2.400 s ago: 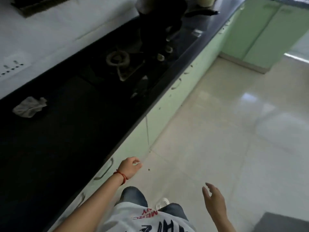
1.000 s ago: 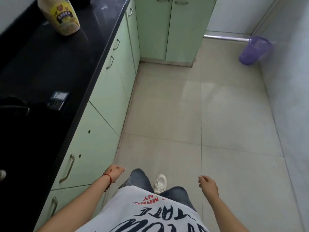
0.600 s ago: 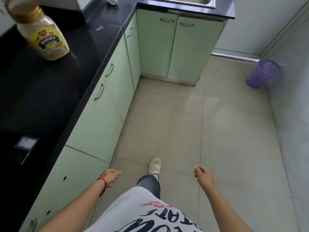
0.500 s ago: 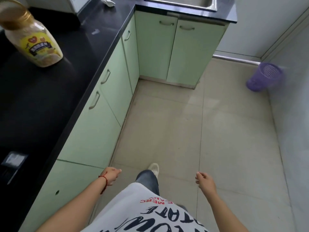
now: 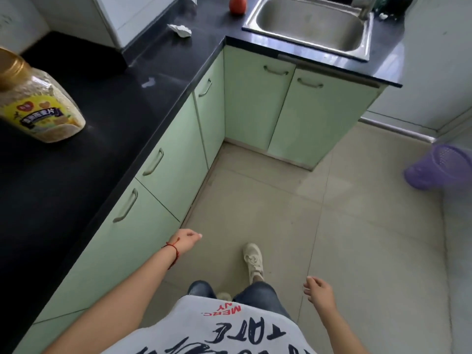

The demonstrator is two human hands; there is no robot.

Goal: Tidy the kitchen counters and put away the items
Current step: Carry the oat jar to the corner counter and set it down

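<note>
1. On the shiny black counter (image 5: 158, 72) sit a clear plastic jar (image 5: 38, 108) with a gold lid, crumpled white paper (image 5: 180, 30) and a round red fruit (image 5: 237, 5)
2. Left hand (image 5: 186, 241) and right hand (image 5: 319, 292) hang loosely curled, holding nothing, over the smooth tile floor (image 5: 357, 238)

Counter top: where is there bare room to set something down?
Widest free patch: the black counter between the oat jar and the crumpled paper. Also bare near its front edge, below the jar. Tighter between the paper, the red fruit and the sink.
</note>
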